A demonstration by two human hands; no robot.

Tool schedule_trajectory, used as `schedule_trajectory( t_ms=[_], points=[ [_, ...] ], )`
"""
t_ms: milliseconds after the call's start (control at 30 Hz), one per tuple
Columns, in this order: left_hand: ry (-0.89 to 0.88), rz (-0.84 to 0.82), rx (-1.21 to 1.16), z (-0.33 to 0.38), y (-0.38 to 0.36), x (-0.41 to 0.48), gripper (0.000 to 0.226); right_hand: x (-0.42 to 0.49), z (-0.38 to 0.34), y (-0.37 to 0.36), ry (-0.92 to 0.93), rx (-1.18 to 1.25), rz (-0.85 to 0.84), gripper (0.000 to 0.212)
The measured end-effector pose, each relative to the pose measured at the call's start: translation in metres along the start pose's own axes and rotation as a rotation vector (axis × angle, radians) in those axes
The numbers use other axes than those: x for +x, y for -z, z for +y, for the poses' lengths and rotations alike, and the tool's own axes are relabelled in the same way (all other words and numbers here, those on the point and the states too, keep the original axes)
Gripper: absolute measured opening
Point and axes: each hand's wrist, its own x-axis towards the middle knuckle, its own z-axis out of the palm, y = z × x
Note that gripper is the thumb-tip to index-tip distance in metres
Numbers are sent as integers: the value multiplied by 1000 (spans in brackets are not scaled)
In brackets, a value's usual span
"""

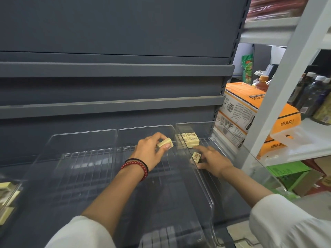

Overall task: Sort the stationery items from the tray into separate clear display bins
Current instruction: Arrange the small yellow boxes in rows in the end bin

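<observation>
A person in white sleeves works at a dark grey store shelf carrying three clear display bins side by side. The left hand, with a red bead bracelet at its wrist, pinches a cream-coloured block between thumb and fingers, holding it tilted above the middle bin, toward the shelf's back edge. The right hand reaches into the right-end bin, its fingers and thumb closed on a second labelled block, the forefinger stretched toward a small stack of matching blocks set against that bin's back wall. The left bin is apart from both hands. Blurred pale yellow pads show at the shelf's left end. Beyond the shelf's right end, orange cartons are stacked behind a white rack holding dark bottles.
</observation>
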Motion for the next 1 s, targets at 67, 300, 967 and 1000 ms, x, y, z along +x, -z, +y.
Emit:
schedule_trajectory(
  t_ms=[67,300,967,1000],
  points=[
    [48,-7,-18,1,1,0,23,-3,0,2,31,-18,-16,55],
    [141,-57,-44,6,-1,-2,28,2,-15,0,-110,-77,130,35],
    [107,-61,50,-4,0,-5,29,38,-33,-20,-62,316,318,29],
    [112,-54,49,-4,1,-5,29,36,-30,-18,-53,362,305,29]
  ],
)
